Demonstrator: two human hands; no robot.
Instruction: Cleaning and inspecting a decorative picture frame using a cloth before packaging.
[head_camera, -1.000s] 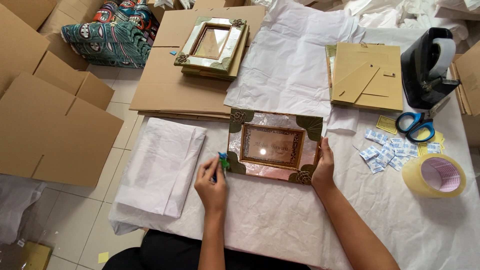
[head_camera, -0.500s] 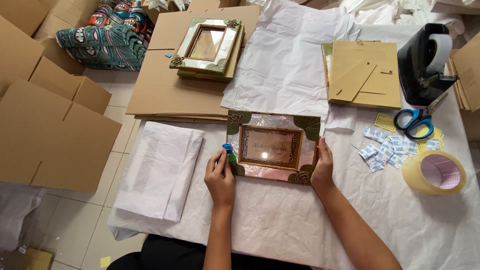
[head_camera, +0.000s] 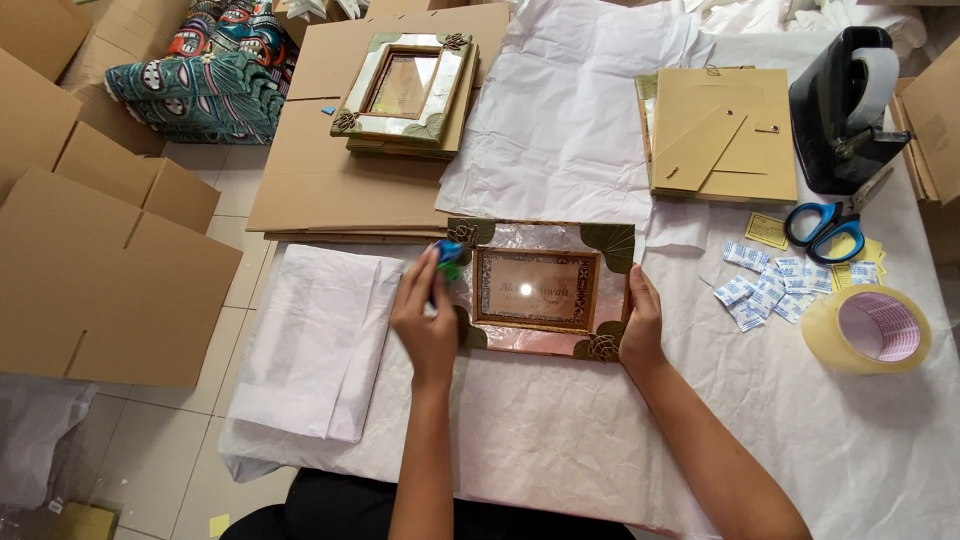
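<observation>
your decorated rectangular picture frame with dark green leaf corners and a glossy pinkish border lies flat, face up, on the white tissue paper covering the table, just in front of you and between your two hands. judging by how things lie, the frame is unwrapped: the paper under it is spread flat with no fold brought over it, so any wrapping looks not yet begun, and the work at hand seems to be on the frame's left edge. your left hand is curled closed around a small blue and green object, pinched in the fingertips and pressed at the frame's upper left side; it is too small to tell what it is. your right hand is laid loosely open against the frame's right edge, thumb on the front near the lower right corner, steadying it and gripping nothing else. a folded stack of white tissue sheets sits just left of your left hand. well to the right lie a roll of clear packing tape, small white sachets and blue-handled scissors, all untouched.
</observation>
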